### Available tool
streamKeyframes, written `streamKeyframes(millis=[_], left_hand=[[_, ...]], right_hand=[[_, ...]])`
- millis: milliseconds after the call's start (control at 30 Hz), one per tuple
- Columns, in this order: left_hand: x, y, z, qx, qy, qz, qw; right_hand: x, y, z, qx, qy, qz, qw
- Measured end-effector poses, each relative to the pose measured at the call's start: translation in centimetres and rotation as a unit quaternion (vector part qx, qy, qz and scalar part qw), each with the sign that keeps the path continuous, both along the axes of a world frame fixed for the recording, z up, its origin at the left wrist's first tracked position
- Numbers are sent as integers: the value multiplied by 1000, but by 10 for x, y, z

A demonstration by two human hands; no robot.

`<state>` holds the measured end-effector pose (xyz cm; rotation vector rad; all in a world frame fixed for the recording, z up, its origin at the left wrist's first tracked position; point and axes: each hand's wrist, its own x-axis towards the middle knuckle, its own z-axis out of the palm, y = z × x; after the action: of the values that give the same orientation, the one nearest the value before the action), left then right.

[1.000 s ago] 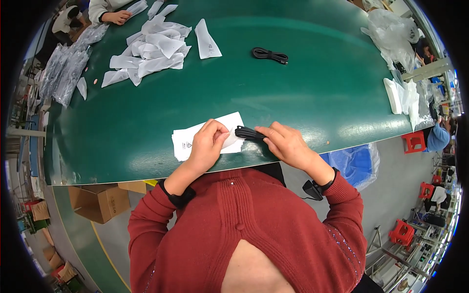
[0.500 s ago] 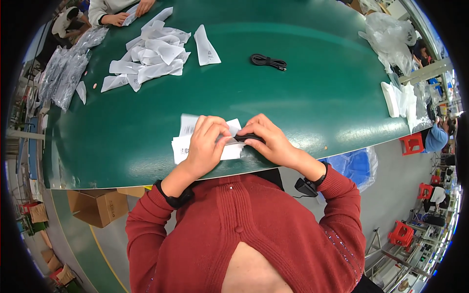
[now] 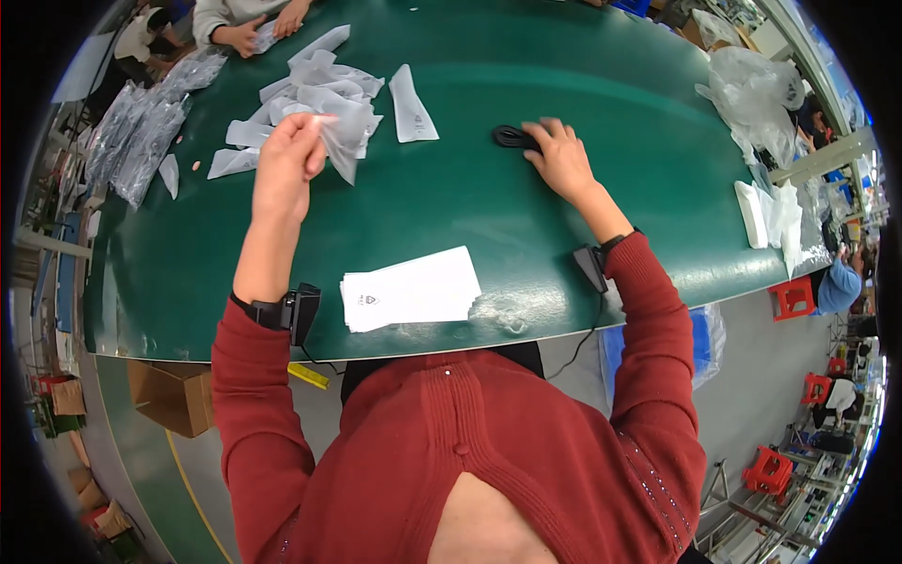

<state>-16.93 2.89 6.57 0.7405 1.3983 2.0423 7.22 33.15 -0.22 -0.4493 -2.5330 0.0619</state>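
Observation:
My left hand (image 3: 289,155) is raised over the left of the table, thumb and fingers pinching the top of a whitish translucent sleeve (image 3: 348,141) that hangs in front of a heap of similar sleeves (image 3: 324,75). On the right, my right hand (image 3: 562,162) reaches over one end of a black coiled cable (image 3: 510,137), fingers apart; its fingertips hide that end, and whether they touch it is unclear. A stack of flat white sleeves (image 3: 413,289) lies near the table's front edge, between my forearms. One single sleeve (image 3: 411,108) lies right of the heap.
Clear plastic bags (image 3: 141,132) lie along the table's left edge. More plastic (image 3: 752,89) and white sleeves (image 3: 769,211) rest at the right edge. Across the table, a co-worker's hands (image 3: 249,36) handle a sleeve. A cardboard box (image 3: 169,397) stands below the front edge.
My hands have parted from above the white stack. The left one went up and left with a sleeve; the right one went up and right to the cable lying on the table.

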Motion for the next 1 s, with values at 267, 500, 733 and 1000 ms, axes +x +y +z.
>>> streamKeyframes(millis=[267, 500, 733, 1000], left_hand=[[-9, 3, -3, -54, 238, 284, 927], [154, -29, -53, -168, 435, -83, 881], [184, -22, -78, -168, 516, -59, 837], [184, -25, -78, -223, 252, -53, 940]], right_hand=[[26, -20, -23, -65, -74, 25, 995], [72, -105, -2, -414, -27, 63, 908], [95, -139, 8, -353, 18, 123, 927], [117, -146, 29, -231, -79, 205, 948]])
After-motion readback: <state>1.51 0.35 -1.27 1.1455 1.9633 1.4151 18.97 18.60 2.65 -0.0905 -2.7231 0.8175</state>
